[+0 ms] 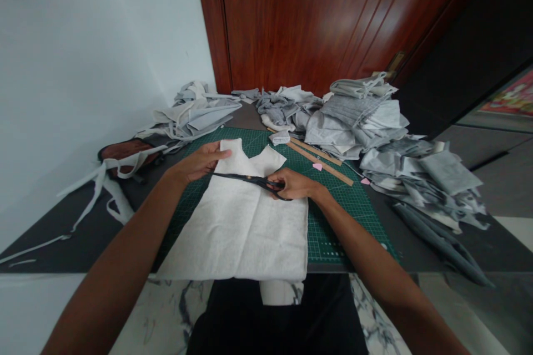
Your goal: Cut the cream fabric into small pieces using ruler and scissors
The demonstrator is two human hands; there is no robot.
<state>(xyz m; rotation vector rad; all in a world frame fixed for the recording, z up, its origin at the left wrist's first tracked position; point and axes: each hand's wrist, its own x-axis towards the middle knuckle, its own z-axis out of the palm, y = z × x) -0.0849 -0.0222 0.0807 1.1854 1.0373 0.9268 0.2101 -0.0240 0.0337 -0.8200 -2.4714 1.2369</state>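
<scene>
A piece of off-white fabric (245, 227) with a notched top edge lies over the green cutting mat (353, 222) and reaches the table's front edge. My right hand (293, 183) is closed around the handles of black scissors (244, 177). Their blades point left across the upper part of the cloth, the tips near my left hand. With thumb on top, my left hand (204, 161) pinches the fabric's upper left edge. Whether the blades are on top of the cloth or partly through it, I cannot tell.
Wooden rulers (320, 161) and a pink piece (317, 166) lie on the mat. Grey fabric piles (358, 116) stand at the right and back, more cloth (195, 111) at the left beside strips and a brown pouch (129, 155). A wooden door (291, 16) rises behind.
</scene>
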